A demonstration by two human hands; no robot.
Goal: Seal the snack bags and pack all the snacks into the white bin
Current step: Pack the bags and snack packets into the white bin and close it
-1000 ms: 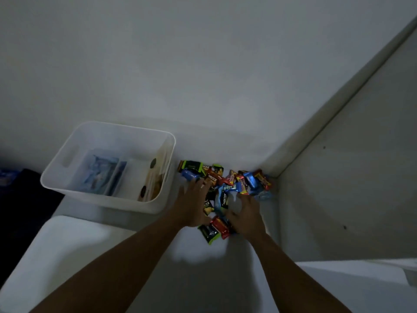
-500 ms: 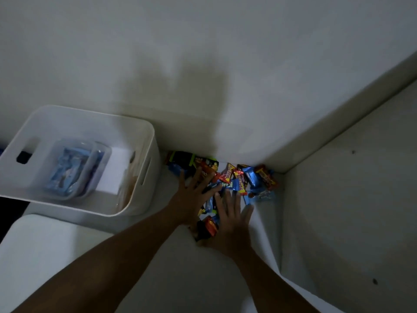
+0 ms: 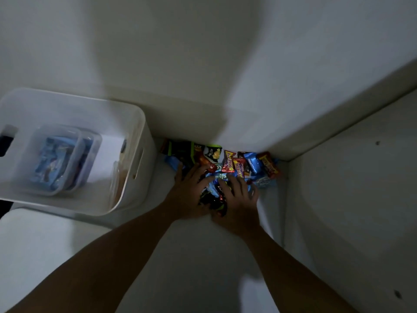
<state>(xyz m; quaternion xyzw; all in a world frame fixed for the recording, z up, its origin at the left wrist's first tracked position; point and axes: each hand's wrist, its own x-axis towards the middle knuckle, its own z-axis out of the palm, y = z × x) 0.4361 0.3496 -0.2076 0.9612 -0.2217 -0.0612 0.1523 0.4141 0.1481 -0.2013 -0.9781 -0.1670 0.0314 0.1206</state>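
A heap of small snack packets (image 3: 234, 164), red, blue, black and green, lies in the wall corner on a white surface. My left hand (image 3: 188, 195) rests flat on the heap's left side, fingers spread. My right hand (image 3: 237, 204) lies on the near side of the heap, fingers spread and curling over dark and blue packets. Neither hand has lifted anything. The white bin (image 3: 137, 123) stands to the left of the heap, holding clear bags (image 3: 54, 161) with blue snacks and another clear bag (image 3: 118, 179) against its right wall.
White walls (image 3: 203, 64) close in behind and to the right (image 3: 349, 199), forming a tight corner. The white surface (image 3: 191, 256) extends toward me. A dark gap (image 3: 4, 208) shows at the far left beside the bin.
Both hands have closed in on the heap and now lie side by side on it. The camera has moved closer and tilted down, so the bin sits further left.
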